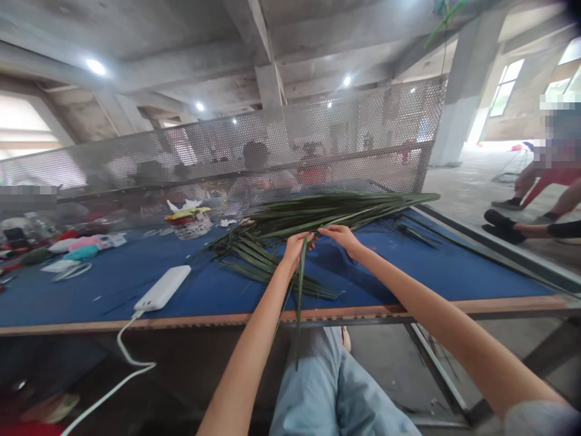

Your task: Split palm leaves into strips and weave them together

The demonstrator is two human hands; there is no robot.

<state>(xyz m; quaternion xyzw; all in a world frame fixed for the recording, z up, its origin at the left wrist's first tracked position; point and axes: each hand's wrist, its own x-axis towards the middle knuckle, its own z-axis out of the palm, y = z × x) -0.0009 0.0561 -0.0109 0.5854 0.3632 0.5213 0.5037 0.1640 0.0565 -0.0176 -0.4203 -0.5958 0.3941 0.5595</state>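
Note:
My left hand (297,248) is closed around a long green palm leaf strip (301,290), whose free end hangs down past the table's front edge toward my knees. Close beside it, my right hand (340,236) pinches at the same spot, thumb and fingertips together near the strip's upper end. What sits between the fingertips is too small to make out clearly. Behind both hands lies a big pile of long green leaves (327,212) across the blue table. A smaller bunch of cut leaf strips (258,260) lies to the left, partly behind my left forearm.
A white power bank (164,288) with a white cable (121,345) lies at front left. Farther back stand a woven basket (190,225) and several coloured items (82,248). A perforated metal screen (281,145) borders the table's far side. A seated person (558,145) is at right.

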